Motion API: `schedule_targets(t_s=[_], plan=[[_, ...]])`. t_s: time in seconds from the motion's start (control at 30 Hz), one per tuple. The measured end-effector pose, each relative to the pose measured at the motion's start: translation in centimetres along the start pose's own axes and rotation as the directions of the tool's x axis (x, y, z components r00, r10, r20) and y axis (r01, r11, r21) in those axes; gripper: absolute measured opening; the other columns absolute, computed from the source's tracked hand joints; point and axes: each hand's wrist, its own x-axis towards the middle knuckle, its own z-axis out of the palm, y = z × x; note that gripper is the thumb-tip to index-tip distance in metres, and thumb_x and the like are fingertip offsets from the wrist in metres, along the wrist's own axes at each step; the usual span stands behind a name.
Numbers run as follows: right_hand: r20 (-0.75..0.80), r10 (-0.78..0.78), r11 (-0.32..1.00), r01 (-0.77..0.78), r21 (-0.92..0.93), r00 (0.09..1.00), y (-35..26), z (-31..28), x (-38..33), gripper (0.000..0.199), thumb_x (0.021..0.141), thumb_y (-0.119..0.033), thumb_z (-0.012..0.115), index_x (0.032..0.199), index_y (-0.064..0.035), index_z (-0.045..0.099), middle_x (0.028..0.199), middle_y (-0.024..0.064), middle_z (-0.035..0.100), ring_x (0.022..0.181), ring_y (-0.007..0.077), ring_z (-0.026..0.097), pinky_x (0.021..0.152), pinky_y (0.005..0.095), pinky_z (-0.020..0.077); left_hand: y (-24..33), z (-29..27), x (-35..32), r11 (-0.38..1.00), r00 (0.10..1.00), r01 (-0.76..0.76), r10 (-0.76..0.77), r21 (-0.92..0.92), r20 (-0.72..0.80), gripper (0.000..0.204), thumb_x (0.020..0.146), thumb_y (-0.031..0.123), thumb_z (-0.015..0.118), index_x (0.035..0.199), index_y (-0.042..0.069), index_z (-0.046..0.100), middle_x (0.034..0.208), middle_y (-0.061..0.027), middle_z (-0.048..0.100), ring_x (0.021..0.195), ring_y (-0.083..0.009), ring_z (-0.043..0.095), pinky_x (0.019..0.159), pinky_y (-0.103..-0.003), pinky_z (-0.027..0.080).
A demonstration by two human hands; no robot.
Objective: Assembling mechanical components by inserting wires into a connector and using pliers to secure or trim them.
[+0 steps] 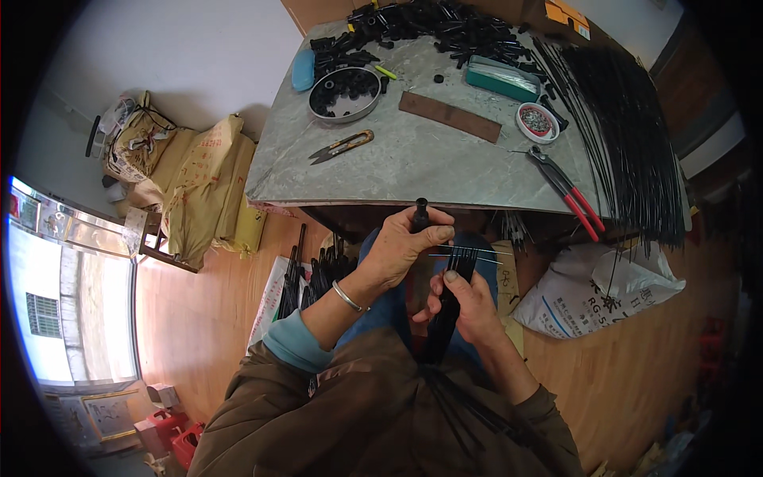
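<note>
In the middle of the frame, the left hand [401, 246] is curled tight around a small black cap [420, 215]. Just below it, the right hand [469, 306] squeezes a bunch of thin black rods [445, 314]. Above them sits the grey table [413, 171], with scissors [342, 147], red-handled pliers [566, 189] and a round tin [345, 94].

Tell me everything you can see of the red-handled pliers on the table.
The red-handled pliers lie flat near the right front edge of the grey table, untouched by either hand. Dark metal jaws point up-left toward a small round dish of metal bits; two red handles trail toward the table edge. A bundle of thin black rods lies just to their right.
</note>
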Motion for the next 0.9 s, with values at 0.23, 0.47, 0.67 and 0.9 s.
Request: schedule_targets(t_s=[0.23, 0.47, 0.67, 0.9], plan=[[0.002, -0.012, 1.0, 0.012, -0.014, 1.0, 0.0, 0.1, 0.2, 0.026, 0.097, -0.026, 0.05, 0.086, -0.002, 0.049, 0.069, 0.0054, 0.053, 0.061, 0.0134, 0.058, 0.066, 0.0383, 0.0599, 0.1, 0.1, 0.3, 0.997, 1.0, -0.012, 0.012, 0.076, -0.005, 0.022, 0.085, 0.008, 0.07, 0.104, -0.001, 0.062, 0.091, -0.0084, 0.066, 0.086, -0.016, 0.065, 0.078, -0.029, 0.054], [0.015, 0.002, 1.0, -0.003, 0.008, 1.0, 0.1, 0.0, 0.4, 0.026, 0.096, -0.027, 0.052, 0.093, -0.001, 0.049, 0.073, 0.0052, 0.053, 0.063, 0.0131, 0.057, 0.065, 0.0391, 0.06, 0.4, 0.1, 0.3, 0.999, 1.0, 0.014, -0.013, 0.036, -0.013, 0.022, 0.084, 0.008, 0.07, 0.103, -0.001, 0.063, 0.091, -0.0084, 0.066, 0.086, -0.0157, 0.065, 0.078, -0.028, 0.053], [-0.051, -0.005, 1.0, 0.006, 0.017, 0.999, 0.4, 0.1, 0.5, 0.03, 0.095, -0.023, 0.057, 0.112, -0.0016, 0.046, 0.076, 0.0051, 0.056, 0.062, 0.0131, 0.06, 0.063, 0.0336, 0.0588, 0.9, 0.6, -0.1, 0.997, 0.997, 0.07, -0.069, 0.034, -0.045, 0.023, 0.084, 0.01, 0.071, 0.101, -0.002, 0.063, 0.088, -0.0076, 0.066, 0.081, -0.0144, 0.064, 0.075, -0.027, 0.052], [-0.152, -0.163, 0.946, 0.111, -0.304, 0.975, -0.3, 0.5, 0.1, 0.022, 0.092, -0.016, 0.062, 0.106, -0.0014, 0.054, 0.083, 0.0067, 0.062, 0.067, 0.0145, 0.064, 0.061, 0.0258, 0.0547, 1.7, 0.7, 0.0, 0.984, 0.998, 0.034, -0.024, 0.177, -0.057, 0.023, 0.085, 0.012, 0.07, 0.102, -0.002, 0.065, 0.087, -0.0085, 0.067, 0.079, -0.0133, 0.063, 0.075, -0.025, 0.05]])
